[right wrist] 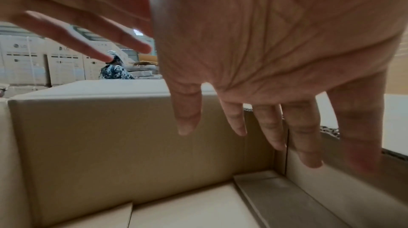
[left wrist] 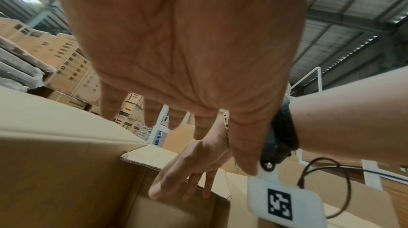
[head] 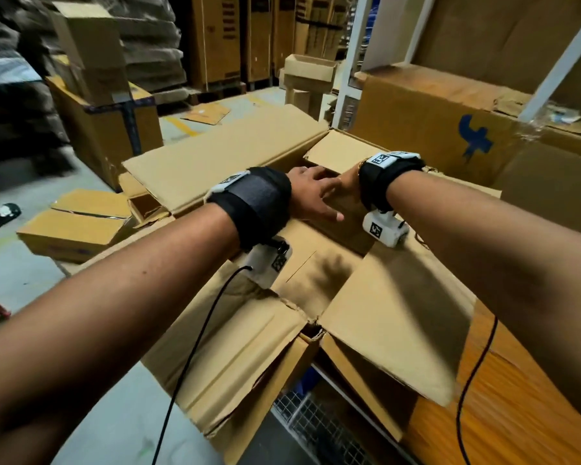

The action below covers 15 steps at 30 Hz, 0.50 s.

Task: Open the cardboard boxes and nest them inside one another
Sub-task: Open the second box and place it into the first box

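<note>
A large open cardboard box (head: 282, 330) stands in front of me with its flaps spread outward. Both hands reach over its far end. My left hand (head: 316, 196) hovers palm down with straight, spread fingers, holding nothing. The left wrist view shows the same hand (left wrist: 176, 57) above the box wall (left wrist: 55, 162). My right hand (head: 348, 177) is mostly hidden behind its wristband. Seen from the left wrist, the right hand (left wrist: 194, 162) lays straight fingers on the corrugated edge of an end flap. In the right wrist view its fingers (right wrist: 271, 127) hang straight into the bare box interior (right wrist: 110, 144).
A small closed box (head: 78, 226) lies on the floor at left, near someone's foot (head: 0, 213). A big box with a blue logo (head: 450, 129) stands close on the right. Stacked cartons (head: 108, 122) fill the back left. A wooden surface (head: 517, 414) lies under my right arm. Another person (right wrist: 114, 71) stands far off.
</note>
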Motion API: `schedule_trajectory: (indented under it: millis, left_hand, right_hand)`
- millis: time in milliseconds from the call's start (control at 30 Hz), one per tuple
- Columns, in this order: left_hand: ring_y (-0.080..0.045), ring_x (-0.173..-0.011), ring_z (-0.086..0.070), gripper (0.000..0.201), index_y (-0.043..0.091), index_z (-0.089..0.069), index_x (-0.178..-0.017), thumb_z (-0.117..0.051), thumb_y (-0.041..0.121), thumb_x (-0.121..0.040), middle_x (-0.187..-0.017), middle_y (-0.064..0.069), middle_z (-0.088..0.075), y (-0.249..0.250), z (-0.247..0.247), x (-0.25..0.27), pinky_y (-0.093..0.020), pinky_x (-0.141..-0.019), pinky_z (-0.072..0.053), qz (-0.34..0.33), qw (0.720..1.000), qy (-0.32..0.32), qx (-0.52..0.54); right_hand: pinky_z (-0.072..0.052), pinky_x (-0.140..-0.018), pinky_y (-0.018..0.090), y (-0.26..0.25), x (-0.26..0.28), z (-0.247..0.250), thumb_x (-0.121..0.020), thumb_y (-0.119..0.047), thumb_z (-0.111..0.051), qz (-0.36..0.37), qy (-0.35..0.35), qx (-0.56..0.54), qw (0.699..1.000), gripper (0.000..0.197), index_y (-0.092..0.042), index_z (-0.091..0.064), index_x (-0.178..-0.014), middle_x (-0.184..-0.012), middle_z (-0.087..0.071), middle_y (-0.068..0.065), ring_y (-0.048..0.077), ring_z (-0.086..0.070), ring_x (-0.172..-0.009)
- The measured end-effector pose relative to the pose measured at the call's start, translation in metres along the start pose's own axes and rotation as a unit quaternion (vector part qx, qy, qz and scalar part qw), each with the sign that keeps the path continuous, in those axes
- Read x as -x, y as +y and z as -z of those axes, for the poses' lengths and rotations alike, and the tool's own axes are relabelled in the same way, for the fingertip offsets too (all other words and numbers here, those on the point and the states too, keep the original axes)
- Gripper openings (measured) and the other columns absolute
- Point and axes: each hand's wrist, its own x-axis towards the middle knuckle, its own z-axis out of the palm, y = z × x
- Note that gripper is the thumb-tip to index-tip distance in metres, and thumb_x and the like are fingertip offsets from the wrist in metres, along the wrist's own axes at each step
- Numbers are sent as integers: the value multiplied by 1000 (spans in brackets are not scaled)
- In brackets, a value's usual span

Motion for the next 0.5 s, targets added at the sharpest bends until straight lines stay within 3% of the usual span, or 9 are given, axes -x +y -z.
schedule_trajectory:
  millis: [67,100,167,200,233,267,300,400,500]
  left_hand:
    - [-30,-149,2,83,32,-5,-155,-48,61,-91,-163,-6,4,-1,-4,-11,-44,-118,-6,22,1000,15,2]
    - [-30,-149,4,86,32,-3,-155,-49,63,-90,-163,-5,7,-3,-7,-17,-48,-118,-6,32,999,22,7]
    - [-28,-149,8,91,33,1,-155,-50,66,-87,-163,-3,11,-6,-13,-27,-55,-119,-6,34,999,32,18]
    - [-27,-149,9,92,34,2,-154,-50,68,-86,-163,-2,13,-8,-16,-31,-56,-118,-5,31,999,35,22]
    - [-26,-149,11,93,34,3,-154,-49,69,-85,-162,-1,15,-10,-17,-35,-55,-118,-4,30,999,34,22]
    - [-26,-149,12,94,34,5,-154,-48,70,-84,-162,-1,17,-13,-18,-37,-55,-119,-2,35,999,32,22]
    - [-25,-149,13,95,35,6,-154,-47,71,-84,-162,-1,18,-15,-18,-40,-54,-119,-1,44,998,32,22]
    - [-26,-149,14,96,35,8,-153,-46,72,-84,-161,0,21,-19,-16,-46,-53,-119,0,67,996,47,31]
    - [-25,-149,14,96,35,9,-153,-47,72,-84,-161,0,21,-20,-17,-56,-53,-119,1,63,995,59,43]
  right_hand:
    - [-39,-87,34,4,1,-2,-103,-26,-47,-24,2,5,1000,24,-4,-53,-108,-82,-50,9,26,-50,-98]
    - [-40,-87,34,7,-3,-2,-102,-26,-50,-33,2,-9,999,32,-4,-50,-125,-86,-51,11,27,-50,-103]
    - [-41,-84,35,13,-7,3,-98,-36,-57,-42,-23,6,999,51,-9,-43,-138,-109,-55,16,29,-52,-110]
    - [-44,-83,36,21,-20,8,-91,-49,-63,-40,-39,31,998,65,-11,-43,-139,-122,-55,15,29,-54,-109]
    - [-47,-84,38,30,-38,14,-75,-66,-71,-35,-54,55,996,87,-14,-44,-138,-131,-54,12,28,-56,-109]
    - [-50,-90,42,42,-58,20,-54,-79,-76,-20,-62,82,995,112,-16,-44,-141,-140,-51,11,30,-56,-115]
    - [-48,-98,47,48,-64,26,-46,-83,-76,-16,-53,92,994,123,-20,-41,-146,-148,-45,9,33,-53,-124]
    - [-36,-112,47,39,-16,45,-83,-63,-64,-5,-14,124,992,88,-26,-29,-154,-158,-32,4,32,-35,-142]
    - [-33,-114,47,57,-11,72,-90,-61,-57,-9,72,216,974,81,-24,-26,-155,-160,-29,8,32,-33,-143]
